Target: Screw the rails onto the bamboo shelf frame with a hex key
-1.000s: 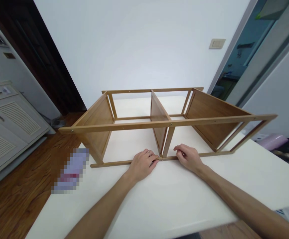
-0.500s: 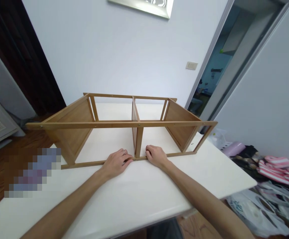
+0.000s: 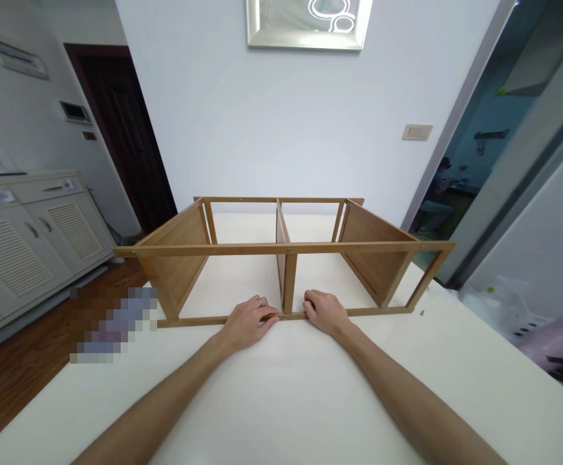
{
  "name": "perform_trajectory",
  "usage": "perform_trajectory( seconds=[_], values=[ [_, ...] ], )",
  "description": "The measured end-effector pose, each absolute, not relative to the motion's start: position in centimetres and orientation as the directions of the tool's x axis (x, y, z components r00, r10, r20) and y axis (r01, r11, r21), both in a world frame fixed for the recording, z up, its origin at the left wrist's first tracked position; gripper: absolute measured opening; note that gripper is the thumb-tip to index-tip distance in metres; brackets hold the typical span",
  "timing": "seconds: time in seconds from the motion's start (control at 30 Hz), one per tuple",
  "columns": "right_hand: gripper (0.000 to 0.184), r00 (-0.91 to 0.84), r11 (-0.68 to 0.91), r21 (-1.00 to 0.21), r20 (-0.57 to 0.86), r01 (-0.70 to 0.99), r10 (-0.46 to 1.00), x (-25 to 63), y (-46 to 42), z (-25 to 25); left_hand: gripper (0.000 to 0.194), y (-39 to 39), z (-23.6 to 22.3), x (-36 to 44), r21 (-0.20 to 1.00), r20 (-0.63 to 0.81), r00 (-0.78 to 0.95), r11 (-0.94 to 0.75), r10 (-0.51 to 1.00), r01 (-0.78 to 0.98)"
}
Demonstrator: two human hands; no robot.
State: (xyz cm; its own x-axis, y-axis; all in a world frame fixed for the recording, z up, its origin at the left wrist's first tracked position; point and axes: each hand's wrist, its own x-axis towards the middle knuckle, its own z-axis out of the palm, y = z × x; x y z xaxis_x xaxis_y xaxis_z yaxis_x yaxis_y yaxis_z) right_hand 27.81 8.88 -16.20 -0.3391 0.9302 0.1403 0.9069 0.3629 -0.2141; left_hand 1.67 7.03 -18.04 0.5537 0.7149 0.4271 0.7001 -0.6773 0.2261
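A wooden shelf frame [image 3: 233, 249] lies on its side on the white table [image 3: 291, 400], its solid boards standing upright. My left hand [image 3: 248, 323] is closed round the frame's near bottom rail, just left of the middle board [image 3: 282, 258]; its thumb lies along the front. On the other side of the middle upright [image 3: 289, 284], my right hand [image 3: 327, 312] rests against the same rail with its fingers curled in. Whatever those fingers hold, if anything, is hidden. A small screw-like piece [image 3: 422, 313] lies on the table beyond the frame's right end.
A white wall with a light switch [image 3: 417, 132] and a framed picture [image 3: 305, 39] stands behind the table. A louvred cabinet [image 3: 33, 232] is at the left. At the right are a pink roll [image 3: 560, 342] and plastic bags. A person [image 3: 436, 187] sits in the far room.
The view has swung right and back, and tilted up. My right hand has come down closer against the rail, its fingers more tucked in. My left hand keeps its hold.
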Motion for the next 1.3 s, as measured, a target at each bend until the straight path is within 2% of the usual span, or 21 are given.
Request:
perform_trajectory(
  seconds=[0.2,0.37,0.67,1.3],
  values=[
    [0.026,-0.34,0.368,-0.215,0.156,0.905,0.927,28.6,9.9,-16.6,0.024,7.2,-18.6,1.1,0.241,0.449,0.576,-0.713,0.683,0.658],
    [0.021,-0.339,0.387,-0.229,0.222,0.893,0.914,29.5,10.7,-16.8,0.023,7.4,-18.3,-0.7,0.251,0.455,0.561,-0.703,0.692,0.665],
    [0.024,-0.357,0.444,-0.257,0.321,0.858,0.877,29.8,11.4,-17.4,0.015,7.6,-18.2,-1.2,0.253,0.434,0.53,-0.663,0.728,0.704],
    [0.023,-0.341,0.434,-0.282,0.323,0.856,0.883,29.7,11.1,-17.4,0.013,7.4,-18.4,-1.0,0.24,0.412,0.52,-0.639,0.749,0.731]
  ],
)
